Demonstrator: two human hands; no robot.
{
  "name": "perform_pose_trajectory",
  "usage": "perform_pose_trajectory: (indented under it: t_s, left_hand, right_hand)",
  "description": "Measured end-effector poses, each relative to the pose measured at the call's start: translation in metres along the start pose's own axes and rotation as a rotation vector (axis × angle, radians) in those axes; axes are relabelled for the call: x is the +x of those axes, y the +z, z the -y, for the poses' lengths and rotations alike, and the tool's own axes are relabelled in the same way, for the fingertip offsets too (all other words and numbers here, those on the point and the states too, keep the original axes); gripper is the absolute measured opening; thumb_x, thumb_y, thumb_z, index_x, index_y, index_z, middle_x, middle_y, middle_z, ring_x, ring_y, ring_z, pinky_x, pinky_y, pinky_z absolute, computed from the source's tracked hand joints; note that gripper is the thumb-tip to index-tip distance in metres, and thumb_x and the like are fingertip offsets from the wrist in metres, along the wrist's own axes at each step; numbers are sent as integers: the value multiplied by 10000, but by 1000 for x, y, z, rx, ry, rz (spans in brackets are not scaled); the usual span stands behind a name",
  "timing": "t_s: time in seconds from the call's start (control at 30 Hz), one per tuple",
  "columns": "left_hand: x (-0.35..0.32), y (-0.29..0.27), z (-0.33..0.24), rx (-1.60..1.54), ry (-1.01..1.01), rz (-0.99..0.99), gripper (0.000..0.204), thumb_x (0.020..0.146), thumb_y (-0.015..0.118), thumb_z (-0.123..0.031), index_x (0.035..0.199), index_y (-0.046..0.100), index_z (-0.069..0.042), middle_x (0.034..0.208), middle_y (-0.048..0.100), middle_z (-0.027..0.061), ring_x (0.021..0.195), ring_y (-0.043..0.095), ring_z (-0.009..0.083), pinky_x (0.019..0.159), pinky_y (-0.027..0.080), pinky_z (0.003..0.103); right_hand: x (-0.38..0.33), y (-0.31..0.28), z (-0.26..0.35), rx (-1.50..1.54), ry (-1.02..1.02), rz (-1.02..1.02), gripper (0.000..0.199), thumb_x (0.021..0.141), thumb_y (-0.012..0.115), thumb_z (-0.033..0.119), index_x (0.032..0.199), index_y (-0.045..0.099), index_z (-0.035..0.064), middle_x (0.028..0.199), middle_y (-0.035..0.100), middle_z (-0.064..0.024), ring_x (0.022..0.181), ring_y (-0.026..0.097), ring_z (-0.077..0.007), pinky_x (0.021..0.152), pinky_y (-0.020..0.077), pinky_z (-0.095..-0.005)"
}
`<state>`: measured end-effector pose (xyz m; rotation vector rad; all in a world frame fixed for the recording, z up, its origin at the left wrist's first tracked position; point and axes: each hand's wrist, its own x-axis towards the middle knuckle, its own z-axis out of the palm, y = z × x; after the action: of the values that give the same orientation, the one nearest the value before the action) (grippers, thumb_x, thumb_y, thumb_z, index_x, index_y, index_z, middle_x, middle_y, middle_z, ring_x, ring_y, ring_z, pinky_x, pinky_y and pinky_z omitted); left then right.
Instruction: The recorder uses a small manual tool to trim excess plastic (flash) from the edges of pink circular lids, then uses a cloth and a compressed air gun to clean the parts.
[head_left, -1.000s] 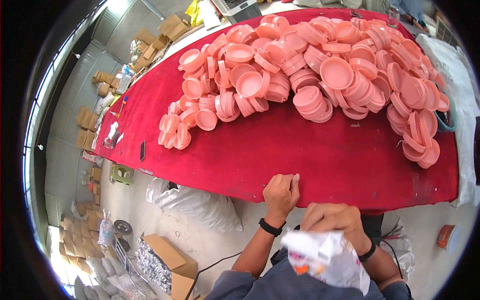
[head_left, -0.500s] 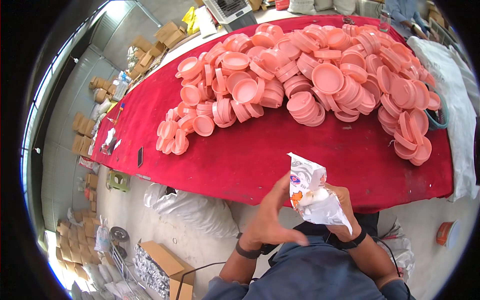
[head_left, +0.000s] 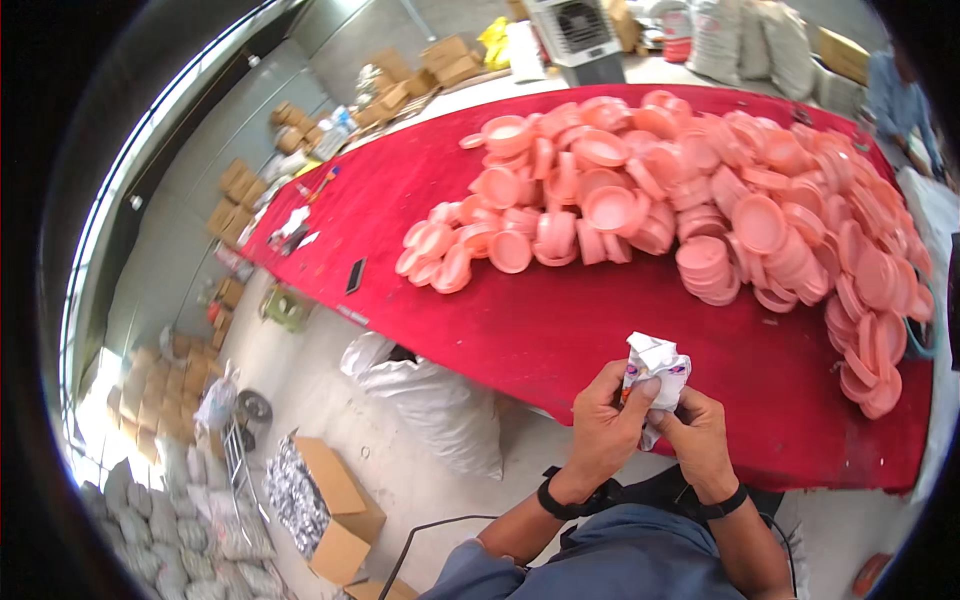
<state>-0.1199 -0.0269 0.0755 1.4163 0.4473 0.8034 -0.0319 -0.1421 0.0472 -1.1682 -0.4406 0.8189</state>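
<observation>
Both hands meet just off the near edge of the red cloth-covered worktop (head_left: 600, 330), closed around a small crumpled white plastic packet (head_left: 655, 368) with coloured printing. The left hand (head_left: 605, 420) grips it from the left, thumb pressed against its face; the right hand (head_left: 695, 430) pinches its lower part from the other side. The packet stands above the fingers, its top edge creased and free.

It looks light, thin and soft, a film that buckles under any squeeze and is probably a little slick, so a firm pinch near an edge or seam seems the better hold than a grip across its middle.

Along the far side and right end of the worktop lies a broad heap of pink round plastic lids (head_left: 700, 200), many stacked, well apart from the hands. A dark flat phone-like object (head_left: 354, 275) rests near the worktop's left edge. On the floor below sit a white filled sack (head_left: 440, 400) and an open cardboard box (head_left: 335, 505).
</observation>
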Motion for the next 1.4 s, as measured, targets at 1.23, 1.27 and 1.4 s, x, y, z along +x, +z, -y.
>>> perform_pose_trajectory:
  t_s: [1.23, 1.27, 1.4]
  left_hand:
    - [129, -713, 197, 1862, -228, 462, 428, 916, 720, -242, 1338, 744, -172, 1372, 726, 179, 1263, 688, 397, 1066, 563, 527]
    - [149, -712, 217, 2078, 236, 693, 535, 927, 721, -325, 1427, 691, -137, 1434, 717, 141, 1331, 664, 366, 1137, 525, 511]
    - [203, -524, 359, 1783, 446, 864, 537, 928, 720, -325, 1430, 689, -138, 1437, 715, 141, 1335, 661, 367, 1139, 522, 515]
  right_hand:
    - [107, 151, -156, -1530, -649, 198, 542, 1012, 533, 213, 1537, 567, 84, 1697, 431, -264, 1604, 362, -476, 1296, 256, -682]
    - [109, 147, -163, -1548, -621, 181, 535, 1013, 530, 221, 1529, 573, 85, 1698, 431, -263, 1604, 364, -473, 1297, 258, -678]
    - [113, 148, -176, -1608, -591, 164, 544, 1019, 526, 252, 1540, 576, 104, 1708, 417, -259, 1604, 356, -469, 1300, 261, -669]
